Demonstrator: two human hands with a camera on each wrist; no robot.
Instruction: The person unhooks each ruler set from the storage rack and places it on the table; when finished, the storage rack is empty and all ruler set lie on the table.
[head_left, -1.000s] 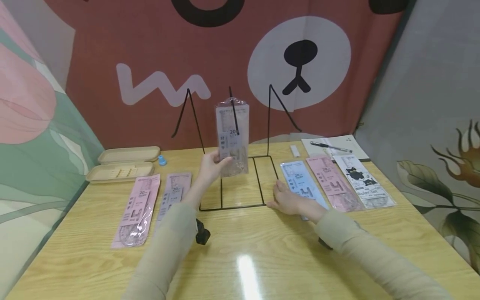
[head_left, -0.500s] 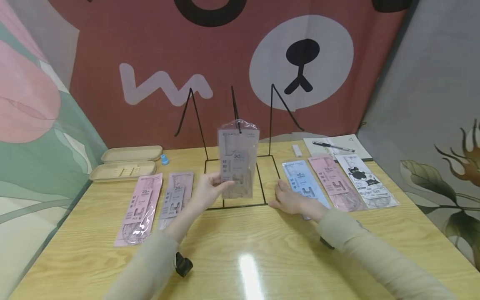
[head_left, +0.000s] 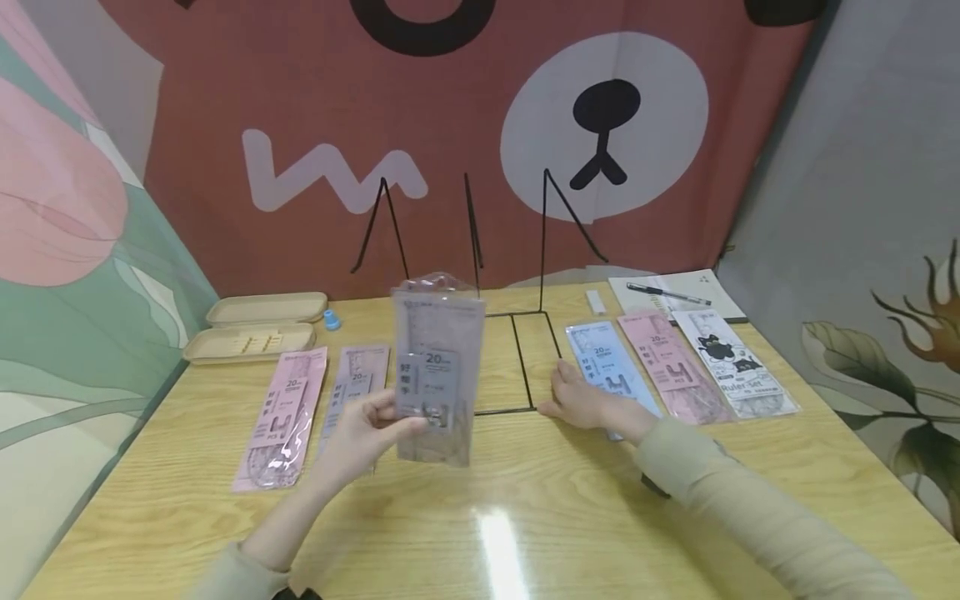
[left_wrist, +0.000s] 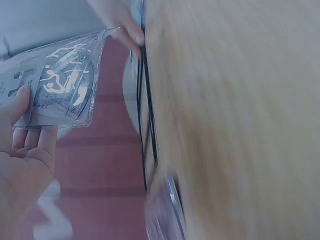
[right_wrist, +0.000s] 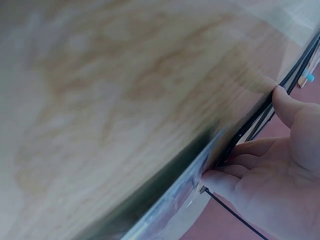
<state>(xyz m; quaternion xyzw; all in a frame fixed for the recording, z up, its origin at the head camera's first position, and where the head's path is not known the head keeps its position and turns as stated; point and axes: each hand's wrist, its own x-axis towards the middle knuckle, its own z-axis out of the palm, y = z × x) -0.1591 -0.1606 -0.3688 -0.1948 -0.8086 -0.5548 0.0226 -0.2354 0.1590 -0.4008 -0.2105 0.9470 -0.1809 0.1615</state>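
Observation:
My left hand (head_left: 367, 437) pinches a clear-packed ruler set (head_left: 438, 367) by its left side, thumb over the front. The pack is upright above the table, in front of the black wire rack (head_left: 528, 367); a protractor shows through its plastic in the left wrist view. My right hand (head_left: 581, 396) lies at the rack's front right corner. In the right wrist view its thumb (right_wrist: 285, 107) meets the black base wire and its other fingers lie along the frame. A blue ruler set (head_left: 611, 367) lies right beside this hand.
On the right lie a pink ruler set (head_left: 671, 367), a white cat-print ruler set (head_left: 727, 358), and a notebook (head_left: 720, 292) with a pen (head_left: 667, 293). Two pink packs (head_left: 281, 417) lie left. Behind are a beige case (head_left: 202, 346), a blue cap-like piece (head_left: 331, 320) and a white eraser-like block (head_left: 596, 302).
The ruler set has come off the rack's middle hook; my left hand has drawn it down, toward me and to the left. My right hand stays at the rack's corner.

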